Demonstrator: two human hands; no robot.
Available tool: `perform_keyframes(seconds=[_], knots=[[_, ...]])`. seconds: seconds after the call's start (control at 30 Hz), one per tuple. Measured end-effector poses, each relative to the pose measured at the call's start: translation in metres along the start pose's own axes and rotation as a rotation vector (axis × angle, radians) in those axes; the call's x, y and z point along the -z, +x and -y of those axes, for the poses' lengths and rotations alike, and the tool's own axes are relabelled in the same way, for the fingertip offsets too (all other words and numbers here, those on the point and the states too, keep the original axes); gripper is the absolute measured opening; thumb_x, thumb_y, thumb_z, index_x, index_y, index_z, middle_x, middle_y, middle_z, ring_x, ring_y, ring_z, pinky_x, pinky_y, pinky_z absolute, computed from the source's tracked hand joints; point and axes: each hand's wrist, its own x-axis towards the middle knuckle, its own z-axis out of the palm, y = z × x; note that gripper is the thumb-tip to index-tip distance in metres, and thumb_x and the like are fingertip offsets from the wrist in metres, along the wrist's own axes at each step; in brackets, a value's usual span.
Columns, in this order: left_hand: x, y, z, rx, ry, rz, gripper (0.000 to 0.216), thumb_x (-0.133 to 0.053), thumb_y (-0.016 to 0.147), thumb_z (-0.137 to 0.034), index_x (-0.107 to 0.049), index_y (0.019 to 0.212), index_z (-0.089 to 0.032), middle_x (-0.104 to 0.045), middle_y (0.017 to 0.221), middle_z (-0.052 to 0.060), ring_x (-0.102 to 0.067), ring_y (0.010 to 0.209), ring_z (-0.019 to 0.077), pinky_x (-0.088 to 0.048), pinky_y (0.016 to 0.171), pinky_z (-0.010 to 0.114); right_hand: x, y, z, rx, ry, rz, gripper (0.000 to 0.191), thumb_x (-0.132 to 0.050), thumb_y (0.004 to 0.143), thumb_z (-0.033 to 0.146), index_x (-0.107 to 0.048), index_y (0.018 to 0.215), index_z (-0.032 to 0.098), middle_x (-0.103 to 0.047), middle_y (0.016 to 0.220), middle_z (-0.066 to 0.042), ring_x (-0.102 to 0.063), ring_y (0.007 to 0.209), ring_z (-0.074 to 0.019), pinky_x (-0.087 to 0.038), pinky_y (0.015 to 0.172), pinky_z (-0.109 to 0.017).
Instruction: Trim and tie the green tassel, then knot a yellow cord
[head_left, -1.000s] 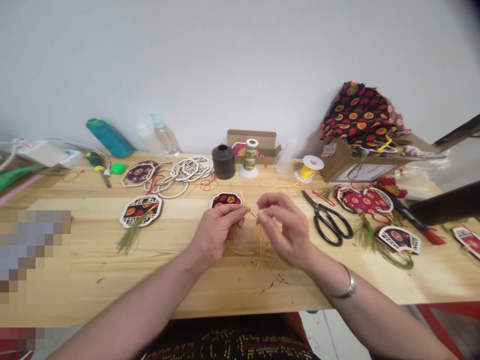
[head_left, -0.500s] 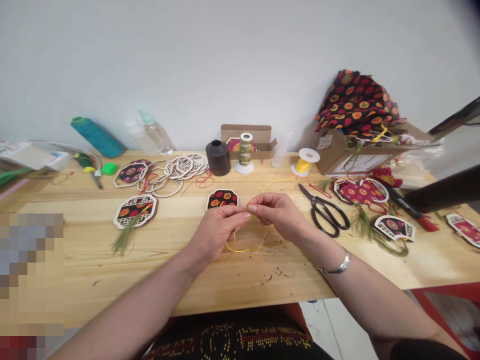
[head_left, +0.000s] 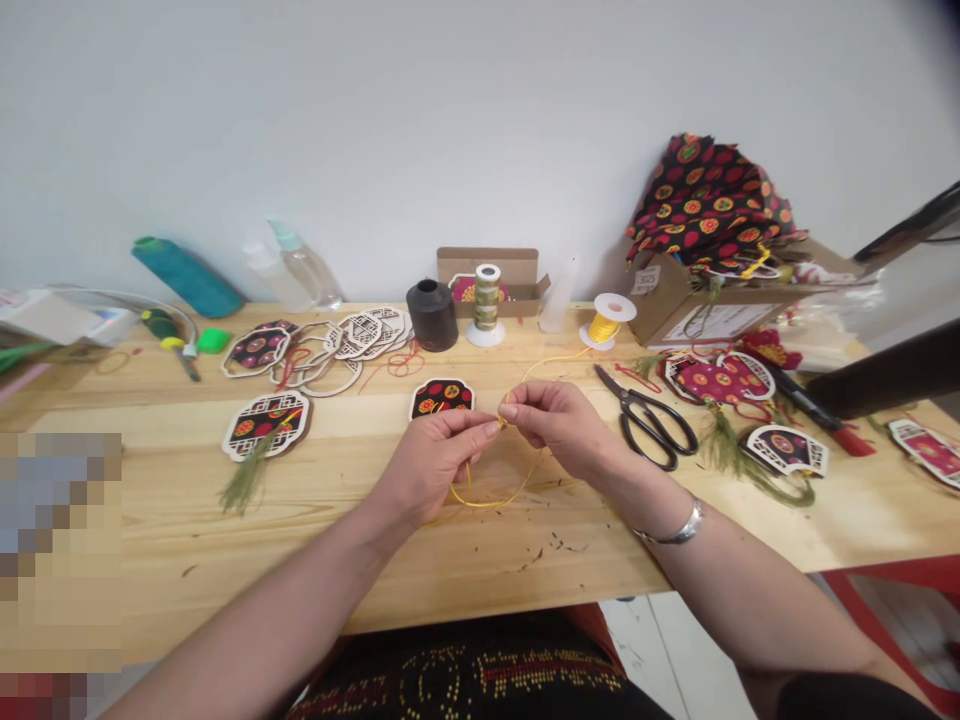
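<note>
Over the middle of the wooden table (head_left: 187,520), my left hand (head_left: 433,462) and my right hand (head_left: 561,426) meet fingertip to fingertip. Both pinch a thin yellow cord (head_left: 491,498), which hangs in a loop below them. The cord runs back to a yellow spool (head_left: 609,322). A small fabric-covered ornament (head_left: 442,396) lies just beyond my left hand. A silver bracelet sits on my right wrist.
Black scissors (head_left: 651,420) lie right of my hands. Finished ornaments with green tassels (head_left: 264,425) lie at left and right. A black spool (head_left: 432,314), a green-gold spool (head_left: 487,300), bottles and a cardboard box of patterned fabric (head_left: 712,215) stand along the wall.
My hands came together: the right hand moved left until its fingertips met the left's, and the yellow cord now hangs as a closed loop beneath them.
</note>
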Motion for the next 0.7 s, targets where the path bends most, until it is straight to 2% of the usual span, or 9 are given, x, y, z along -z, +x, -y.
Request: perform_keyframes(seconds=[0.23, 0.37, 0.43, 0.57, 0.7], knots=[[0.0007, -0.0008, -0.0010, -0.033, 0.002, -0.011, 0.013, -0.073, 0.065, -0.029, -0.074, 0.070, -0.017, -0.043, 0.047, -0.005, -0.032, 0.045, 0.0056, -0.020, 0.041, 0.020, 0.0008, -0.0005, -0.0002, 0.012, -0.029, 0.006, 0.030, -0.071, 0.066, 0.042, -0.059, 0.066, 0.015, -0.046, 0.053, 0.006, -0.032, 0.046, -0.0047, -0.021, 0.044, -0.022], [0.0003, -0.0011, -0.0021, -0.004, -0.025, -0.055, 0.016, -0.074, 0.062, -0.030, -0.075, 0.071, -0.017, -0.044, 0.046, -0.005, -0.032, 0.044, 0.0055, -0.018, 0.041, 0.020, 0.0038, 0.0001, -0.0009, -0.009, -0.039, 0.063, 0.030, -0.069, 0.069, 0.044, -0.065, 0.074, 0.014, -0.047, 0.052, 0.006, -0.032, 0.046, -0.0050, -0.022, 0.044, -0.022], [0.0003, -0.0009, -0.0023, -0.002, -0.037, -0.066, 0.016, -0.075, 0.060, -0.029, -0.075, 0.071, -0.017, -0.044, 0.046, -0.005, -0.033, 0.044, 0.0055, -0.018, 0.041, 0.020, 0.0036, 0.0007, -0.0007, -0.032, -0.044, 0.070, 0.031, -0.072, 0.066, 0.042, -0.066, 0.077, 0.014, -0.051, 0.054, 0.005, -0.034, 0.047, -0.0049, -0.024, 0.045, -0.022], [0.0000, -0.0005, -0.0023, -0.001, -0.044, -0.072, 0.015, -0.073, 0.061, -0.027, -0.074, 0.071, -0.017, -0.045, 0.047, -0.005, -0.033, 0.045, 0.0053, -0.019, 0.041, 0.020, -0.0001, 0.0015, -0.0004, -0.037, -0.023, -0.003, 0.030, -0.079, 0.057, 0.037, -0.063, 0.068, 0.014, -0.056, 0.059, 0.003, -0.039, 0.049, -0.0050, -0.028, 0.047, -0.022], [-0.0008, -0.0011, -0.0023, -0.005, -0.032, -0.064, 0.012, -0.072, 0.063, -0.026, -0.073, 0.069, -0.016, -0.044, 0.047, -0.005, -0.033, 0.045, 0.0050, -0.019, 0.041, 0.019, -0.0023, 0.0017, -0.0022, -0.003, -0.047, -0.030, 0.029, -0.078, 0.057, 0.037, -0.060, 0.062, 0.015, -0.054, 0.055, 0.004, -0.039, 0.049, -0.0051, -0.029, 0.048, -0.022]])
